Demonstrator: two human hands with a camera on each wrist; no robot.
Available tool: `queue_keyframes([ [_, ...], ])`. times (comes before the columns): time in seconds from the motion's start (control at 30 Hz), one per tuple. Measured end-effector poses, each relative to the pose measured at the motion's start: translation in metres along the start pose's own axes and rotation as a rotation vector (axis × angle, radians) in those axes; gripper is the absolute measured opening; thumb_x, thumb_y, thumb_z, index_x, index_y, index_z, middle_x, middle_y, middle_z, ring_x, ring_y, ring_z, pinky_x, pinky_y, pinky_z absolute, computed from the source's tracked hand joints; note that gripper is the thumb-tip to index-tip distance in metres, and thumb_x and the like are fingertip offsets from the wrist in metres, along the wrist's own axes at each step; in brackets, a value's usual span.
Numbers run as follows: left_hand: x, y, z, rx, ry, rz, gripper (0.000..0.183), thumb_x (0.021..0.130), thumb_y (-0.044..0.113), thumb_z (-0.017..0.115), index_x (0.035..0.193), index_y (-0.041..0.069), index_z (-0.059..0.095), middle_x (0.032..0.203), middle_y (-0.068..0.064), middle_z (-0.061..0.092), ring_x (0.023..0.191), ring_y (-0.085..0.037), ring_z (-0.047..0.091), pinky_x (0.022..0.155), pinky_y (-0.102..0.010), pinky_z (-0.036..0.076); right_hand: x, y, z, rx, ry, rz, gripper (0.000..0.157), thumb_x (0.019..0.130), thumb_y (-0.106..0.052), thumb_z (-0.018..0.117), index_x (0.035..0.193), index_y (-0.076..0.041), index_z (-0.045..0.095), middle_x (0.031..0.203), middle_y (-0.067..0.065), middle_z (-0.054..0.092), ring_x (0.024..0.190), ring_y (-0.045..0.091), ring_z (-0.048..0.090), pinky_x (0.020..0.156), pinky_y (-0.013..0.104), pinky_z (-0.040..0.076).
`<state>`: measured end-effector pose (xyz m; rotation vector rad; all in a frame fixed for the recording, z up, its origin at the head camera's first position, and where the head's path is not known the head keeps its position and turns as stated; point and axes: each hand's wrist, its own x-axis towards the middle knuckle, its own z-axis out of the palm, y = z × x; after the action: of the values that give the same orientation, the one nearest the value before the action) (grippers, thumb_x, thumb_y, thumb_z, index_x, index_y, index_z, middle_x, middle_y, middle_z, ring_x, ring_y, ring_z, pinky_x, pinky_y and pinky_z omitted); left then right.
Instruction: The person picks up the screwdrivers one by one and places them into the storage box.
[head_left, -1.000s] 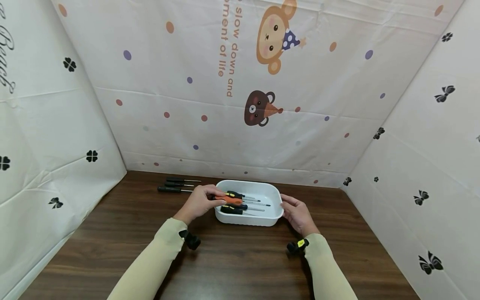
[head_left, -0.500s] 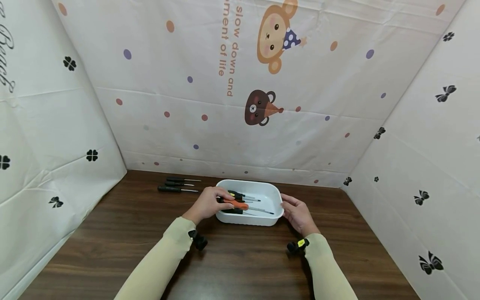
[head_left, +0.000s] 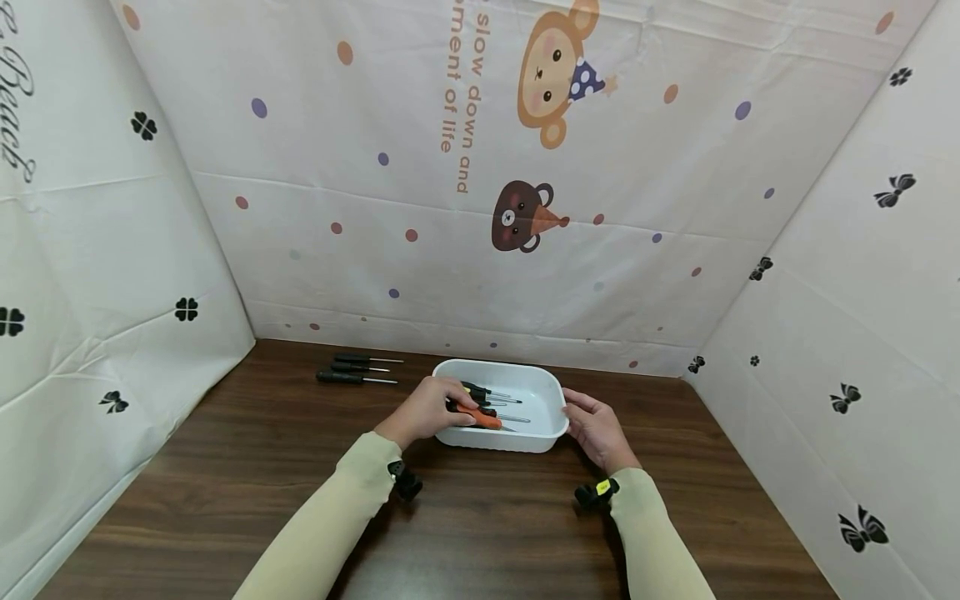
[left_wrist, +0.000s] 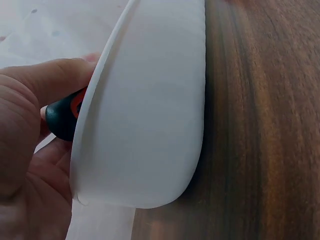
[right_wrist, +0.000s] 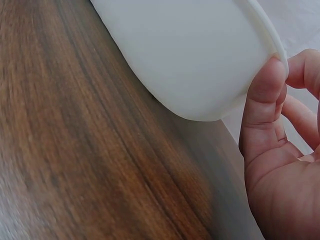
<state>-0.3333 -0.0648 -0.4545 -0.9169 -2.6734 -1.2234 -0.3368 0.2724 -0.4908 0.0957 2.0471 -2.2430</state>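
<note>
My left hand [head_left: 431, 410] reaches over the left end of a white plastic tray [head_left: 540, 379] and grips an orange-and-black screwdriver handle [head_left: 482, 417] between thumb and fingers. The black butt of that screwdriver [left_wrist: 61, 118] shows behind the tray wall in the left wrist view. Several black-handled screwdrivers [head_left: 477, 392] lie inside the tray, shafts pointing right, partly hidden by the hand. At the tray's right end my right hand [head_left: 596, 429] pinches the rim, its thumb [right_wrist: 267, 82] on the outer wall and fingers over the edge.
Left of the tray, three black screwdrivers [head_left: 348, 377] lie in a row on the dark wooden table [head_left: 495, 517]. Behind the table hangs a white printed cloth [head_left: 450, 267], with more white cloth walls at both sides.
My left hand has moved right and toward the near side of the tray with the orange-and-black screwdriver, which now sits lower by the near wall. The right hand stays on the rim.
</note>
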Motion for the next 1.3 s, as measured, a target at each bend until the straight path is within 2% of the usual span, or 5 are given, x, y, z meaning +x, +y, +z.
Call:
queue_keyframes([
  [0.3,0.006,0.001,-0.004,0.081,-0.116,-0.048,0.01,0.082,0.021,0.088,0.092,0.021,0.083,0.092,0.009,0.071,0.082,-0.009,0.058,0.071,-0.026,0.051,-0.001,0.0,0.001,-0.013,-0.003,0.001,0.052,0.1,-0.003,0.062,0.15,0.002,0.048,0.133,0.014,0.068,0.082,0.009,0.068,0.071,0.021,0.058],
  [0.53,0.019,0.002,-0.011,0.13,-0.279,-0.085,0.006,0.085,0.016,0.085,0.085,0.02,0.081,0.085,0.01,0.071,0.076,-0.007,0.061,0.069,-0.024,0.053,-0.001,0.001,0.001,-0.005,0.001,-0.005,0.05,0.101,-0.001,0.06,0.149,0.002,0.048,0.132,0.014,0.068,0.081,0.009,0.067,0.07,0.021,0.057],
  [0.67,0.025,0.003,-0.012,0.16,-0.337,-0.104,0.009,0.085,0.011,0.085,0.083,0.019,0.08,0.082,0.009,0.072,0.076,-0.006,0.061,0.068,-0.024,0.053,-0.001,0.0,0.002,-0.013,-0.003,-0.006,0.05,0.101,-0.002,0.06,0.15,0.003,0.048,0.132,0.015,0.068,0.081,0.009,0.067,0.07,0.021,0.057],
  [0.9,0.029,0.007,-0.011,0.253,-0.349,-0.066,0.012,0.085,0.01,0.084,0.081,0.019,0.078,0.083,0.009,0.071,0.074,-0.005,0.059,0.068,-0.023,0.052,-0.001,-0.003,0.0,-0.017,0.003,0.014,0.05,0.101,-0.003,0.059,0.15,0.001,0.048,0.14,0.018,0.063,0.085,0.011,0.069,0.072,0.023,0.059],
  [1.3,0.028,0.006,-0.01,0.328,-0.346,-0.009,0.008,0.086,0.011,0.083,0.081,0.016,0.079,0.082,0.009,0.072,0.073,-0.003,0.058,0.068,-0.023,0.052,-0.003,-0.005,0.002,-0.015,0.004,0.021,0.05,0.101,-0.002,0.059,0.15,0.001,0.049,0.132,0.014,0.068,0.083,0.01,0.068,0.071,0.022,0.058],
])
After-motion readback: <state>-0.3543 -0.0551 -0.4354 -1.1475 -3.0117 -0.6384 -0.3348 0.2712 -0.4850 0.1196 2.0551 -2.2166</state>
